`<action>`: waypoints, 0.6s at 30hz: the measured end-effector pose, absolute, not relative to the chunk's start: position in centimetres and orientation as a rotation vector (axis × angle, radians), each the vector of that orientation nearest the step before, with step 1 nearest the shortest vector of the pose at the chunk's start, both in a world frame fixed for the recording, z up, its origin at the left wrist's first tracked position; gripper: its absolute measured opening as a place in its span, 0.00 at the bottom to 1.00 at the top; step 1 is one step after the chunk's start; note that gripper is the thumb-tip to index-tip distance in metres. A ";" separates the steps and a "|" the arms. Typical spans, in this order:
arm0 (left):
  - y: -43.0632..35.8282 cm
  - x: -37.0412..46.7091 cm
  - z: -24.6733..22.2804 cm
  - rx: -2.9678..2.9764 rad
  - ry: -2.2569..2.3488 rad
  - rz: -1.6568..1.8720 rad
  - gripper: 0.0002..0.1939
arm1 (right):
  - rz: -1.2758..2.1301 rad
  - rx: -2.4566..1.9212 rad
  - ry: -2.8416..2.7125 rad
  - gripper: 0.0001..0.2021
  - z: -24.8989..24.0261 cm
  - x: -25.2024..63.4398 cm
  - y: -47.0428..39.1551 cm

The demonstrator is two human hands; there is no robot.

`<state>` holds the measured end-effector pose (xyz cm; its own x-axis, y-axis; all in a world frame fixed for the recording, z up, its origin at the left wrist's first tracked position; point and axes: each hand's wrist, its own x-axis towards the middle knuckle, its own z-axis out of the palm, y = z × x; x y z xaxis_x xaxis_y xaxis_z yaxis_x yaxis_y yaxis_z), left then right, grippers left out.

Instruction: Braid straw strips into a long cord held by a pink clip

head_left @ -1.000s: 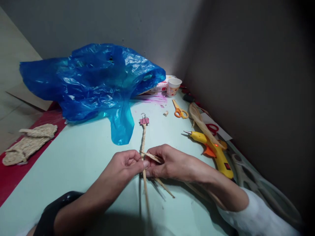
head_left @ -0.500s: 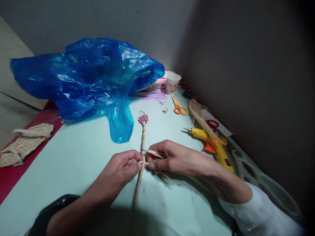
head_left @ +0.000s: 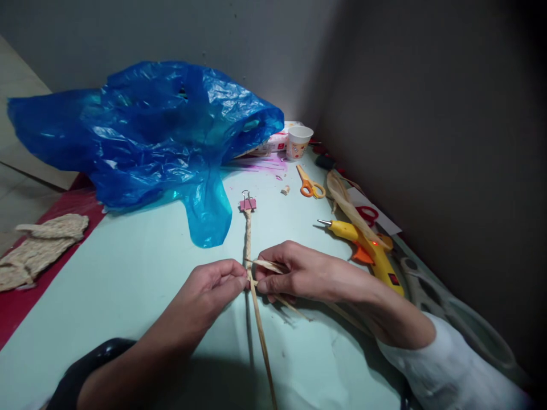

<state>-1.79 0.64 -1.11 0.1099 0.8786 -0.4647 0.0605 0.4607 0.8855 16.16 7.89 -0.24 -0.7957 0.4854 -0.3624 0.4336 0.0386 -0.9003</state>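
A thin tan braid (head_left: 248, 230) runs toward me from a pink binder clip (head_left: 248, 204) fixed at its far end. At the braid's near end, my left hand (head_left: 217, 287) is closed in a pinch on it from the left; the exact bit between thumb and finger is hidden. My right hand (head_left: 288, 273) is closed on tan fibre strands from the right, one lying over its index finger and others trailing out beneath the palm. Between the two hands a loose fibre strand (head_left: 261, 330) hangs down toward the bottom of the picture.
A crumpled blue plastic bag (head_left: 145, 136) covers the back left. To the right lie a yellow glue gun (head_left: 378, 256) with a red light, orange-handled scissors (head_left: 308, 183) and a fibre bundle (head_left: 348, 199). A paper cup (head_left: 298, 143) stands behind; a woven piece (head_left: 47, 247) lies left.
The loose middle strand has swung from slanting left to slanting right. My left fingers have come closer in against the braid. My right hand stays nearly where it was.
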 end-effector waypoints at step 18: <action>1.0 -2.1 -1.0 0.989 1.260 0.706 0.11 | 2.012 -0.893 -2.208 0.09 -0.4 15.9 7.7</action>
